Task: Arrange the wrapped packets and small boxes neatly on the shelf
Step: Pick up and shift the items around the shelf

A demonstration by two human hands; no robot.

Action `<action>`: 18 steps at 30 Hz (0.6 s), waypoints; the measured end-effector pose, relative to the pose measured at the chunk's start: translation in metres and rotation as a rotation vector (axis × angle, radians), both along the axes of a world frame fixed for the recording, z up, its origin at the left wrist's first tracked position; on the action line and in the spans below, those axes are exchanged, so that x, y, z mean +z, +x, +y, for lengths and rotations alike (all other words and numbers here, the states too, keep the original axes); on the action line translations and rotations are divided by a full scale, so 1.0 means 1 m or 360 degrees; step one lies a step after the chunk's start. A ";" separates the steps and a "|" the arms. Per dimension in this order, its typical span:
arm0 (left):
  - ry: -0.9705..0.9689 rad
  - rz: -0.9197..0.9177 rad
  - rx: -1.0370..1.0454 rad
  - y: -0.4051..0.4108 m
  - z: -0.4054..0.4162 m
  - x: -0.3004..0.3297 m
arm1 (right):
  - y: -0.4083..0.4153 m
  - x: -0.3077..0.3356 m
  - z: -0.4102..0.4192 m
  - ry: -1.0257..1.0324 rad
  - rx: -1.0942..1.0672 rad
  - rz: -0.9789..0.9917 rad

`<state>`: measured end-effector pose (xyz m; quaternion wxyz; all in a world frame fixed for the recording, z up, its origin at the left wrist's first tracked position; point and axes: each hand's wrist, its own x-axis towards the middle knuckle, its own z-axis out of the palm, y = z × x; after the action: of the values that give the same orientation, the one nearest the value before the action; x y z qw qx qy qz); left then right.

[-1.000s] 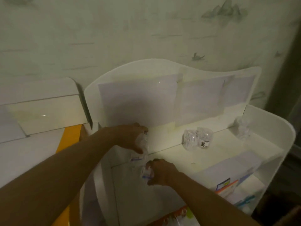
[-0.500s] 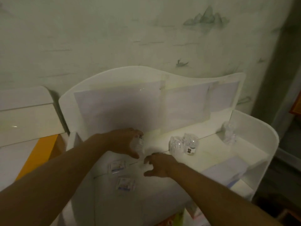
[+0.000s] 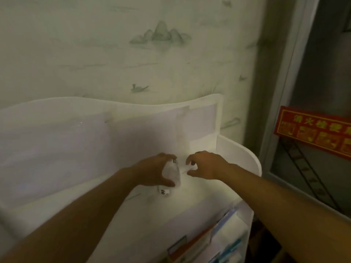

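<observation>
My left hand grips a clear crinkled wrapped packet just above the white shelf top. Right under that hand, a second clear packet with a small black label stands on the shelf. My right hand hovers beside the left one, its fingers and thumb curled around what looks like another small clear packet, mostly hidden by the fingers. The small boxes lie out of view.
The shelf has a tall wavy back panel with paper sheets taped on and a rounded right side wall. Booklets and papers stand in the rack below. A door with a red sign is on the right.
The view has swung right along the shelf. Both hands moved from the left end to the middle packets; the left still carries its packet, and the right now closes by a packet.
</observation>
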<state>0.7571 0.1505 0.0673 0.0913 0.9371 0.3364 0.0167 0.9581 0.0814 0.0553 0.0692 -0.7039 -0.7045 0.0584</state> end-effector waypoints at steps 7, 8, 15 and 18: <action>-0.0033 0.0257 0.0062 0.102 0.005 -0.066 | 0.091 -0.029 -0.019 -0.0048 -0.0171 0.0109; -0.0032 0.0274 0.0090 0.112 0.007 -0.074 | 0.100 -0.034 -0.019 -0.0048 -0.0187 0.0130; 0.0000 0.0314 0.0293 0.151 0.041 -0.117 | 0.141 -0.062 -0.010 -0.0117 -0.0198 0.0156; -0.0014 0.0261 0.0312 0.166 0.050 -0.122 | 0.152 -0.066 -0.006 -0.0126 -0.0182 0.0160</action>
<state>0.9226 0.2007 -0.0549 0.0655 0.8975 0.4329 -0.0525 1.1097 0.0753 -0.0108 0.0800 -0.7414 -0.6558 0.1175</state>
